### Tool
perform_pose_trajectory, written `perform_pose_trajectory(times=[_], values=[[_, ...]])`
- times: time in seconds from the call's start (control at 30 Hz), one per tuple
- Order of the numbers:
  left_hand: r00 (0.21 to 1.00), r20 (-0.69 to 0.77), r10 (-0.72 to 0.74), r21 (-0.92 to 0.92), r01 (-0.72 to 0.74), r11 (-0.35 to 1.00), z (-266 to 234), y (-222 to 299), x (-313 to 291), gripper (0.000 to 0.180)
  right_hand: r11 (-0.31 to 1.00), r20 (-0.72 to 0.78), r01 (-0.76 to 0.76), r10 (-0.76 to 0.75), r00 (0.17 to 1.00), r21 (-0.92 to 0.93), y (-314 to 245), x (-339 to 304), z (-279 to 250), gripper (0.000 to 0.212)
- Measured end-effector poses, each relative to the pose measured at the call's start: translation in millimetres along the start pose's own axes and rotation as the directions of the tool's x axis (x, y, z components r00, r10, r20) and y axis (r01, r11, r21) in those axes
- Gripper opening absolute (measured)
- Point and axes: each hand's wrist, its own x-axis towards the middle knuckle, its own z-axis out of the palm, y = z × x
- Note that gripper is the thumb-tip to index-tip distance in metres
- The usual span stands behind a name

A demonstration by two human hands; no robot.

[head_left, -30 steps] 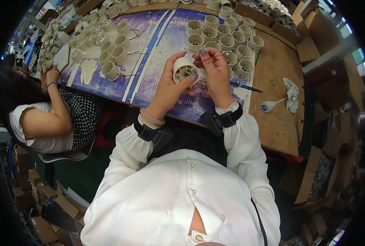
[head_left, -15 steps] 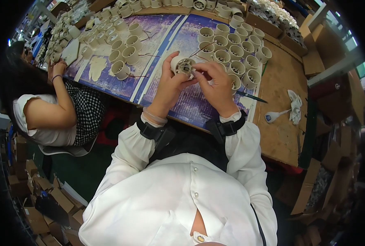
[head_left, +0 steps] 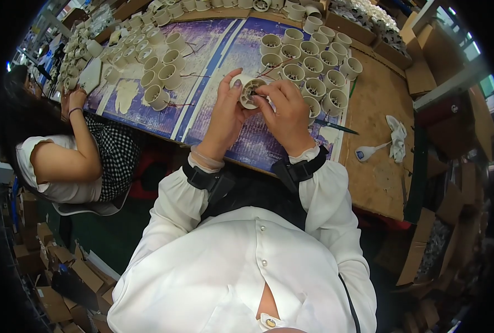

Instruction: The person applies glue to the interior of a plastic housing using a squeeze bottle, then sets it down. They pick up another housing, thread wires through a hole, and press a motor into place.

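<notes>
Over the near edge of the table, my left hand (head_left: pixel 223 119) is closed around a white cylindrical cup-shaped housing (head_left: pixel 247 82), its open end tilted toward me. The fingertips of my right hand (head_left: pixel 288 111) are pinched together at the mouth of that housing. A small dark part shows by those fingertips, but what they grip is mostly hidden. Thin red wires run beside the housing, near the upright cups. Just beyond my right hand stand several similar white cups (head_left: pixel 312 66) with small metal pieces inside.
More white cups (head_left: pixel 157 97) with red wires stand at the left. On the right lie a slim dark green tool (head_left: pixel 338 127), a white bottle with a thin spout (head_left: pixel 364 153) and a crumpled white cloth (head_left: pixel 397 139). A co-worker (head_left: pixel 63 150) sits at the left.
The housing has tilted, so its mouth shows differently. My right fingertips have moved from its rim into the opening, over the inner part. The view has shifted slightly.
</notes>
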Motion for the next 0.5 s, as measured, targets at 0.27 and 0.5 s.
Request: perform_pose_trajectory(times=[0.27, 0.5], values=[[0.999, 0.025, -0.048, -0.081, 0.049, 0.995, 1.5, 1.1, 1.3, 0.043, 0.983, -0.012, -0.104, 0.107, 0.994, 0.154, 0.8, -0.3, 2.0, 0.013], [0.999, 0.030, -0.037, -0.051, 0.039, 0.998, 5.6, 2.6, -0.4, 0.044, 0.984, -0.034, -0.108, 0.114, 0.993, 0.139, 1.5, 0.8, 4.6, 0.013]])
